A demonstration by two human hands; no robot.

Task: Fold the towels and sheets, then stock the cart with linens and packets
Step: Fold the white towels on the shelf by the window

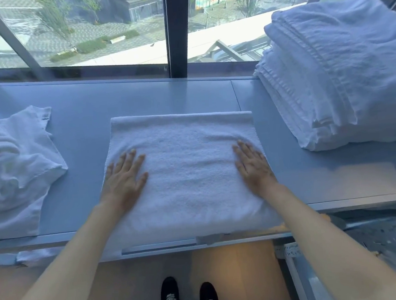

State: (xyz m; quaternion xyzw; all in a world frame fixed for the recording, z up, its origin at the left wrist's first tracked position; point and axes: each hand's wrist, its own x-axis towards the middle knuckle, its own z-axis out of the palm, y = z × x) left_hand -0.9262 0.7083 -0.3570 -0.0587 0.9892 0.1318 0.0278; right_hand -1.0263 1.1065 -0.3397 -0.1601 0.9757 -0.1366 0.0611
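Head view: a white towel [184,169] is spread on the near middle of the bench [83,125]; left hand [123,179] and right hand [255,164] are pressed flat on it, fingers straight, nothing gripped; soft, light and limp, it is judged best pinched at its corners.

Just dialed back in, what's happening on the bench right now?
A person presses both hands flat on a folded white terry towel lying on the pale blue window bench, left hand near its left edge, right hand near its right. A tall stack of folded white linens sits at the right, and a crumpled white cloth heap lies at the left.
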